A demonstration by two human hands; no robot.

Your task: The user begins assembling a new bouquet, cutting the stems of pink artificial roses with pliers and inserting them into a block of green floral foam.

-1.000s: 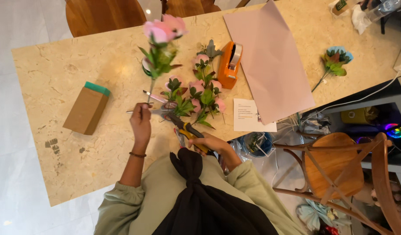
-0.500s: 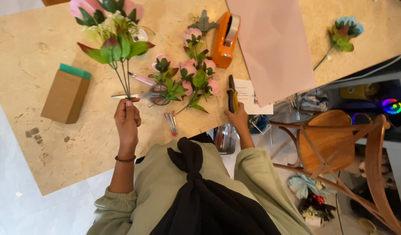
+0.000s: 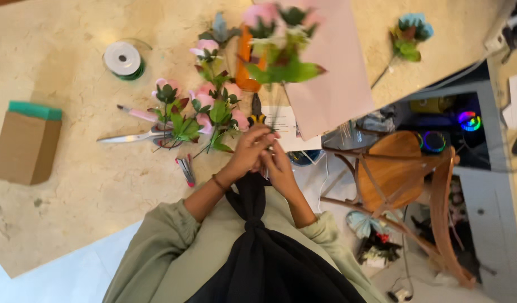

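One broad beige stone table [image 3: 73, 185] fills the left and far part of the scene, with a wooden chair [image 3: 404, 174] to the right of it. A pink sheet of paper [image 3: 342, 73] lies on the far side, a brown box with a green top [image 3: 25, 143] sits at the left, and loose pink artificial flowers [image 3: 202, 112] lie in the middle beside scissors [image 3: 132, 136] and a spool of white ribbon [image 3: 123, 59]. At the near table edge the left hand [image 3: 247, 154] and right hand [image 3: 278, 163] meet, both closed around the thin stems of a bunch of pink flowers [image 3: 281, 45] held upright, its blurred blooms close to the camera.
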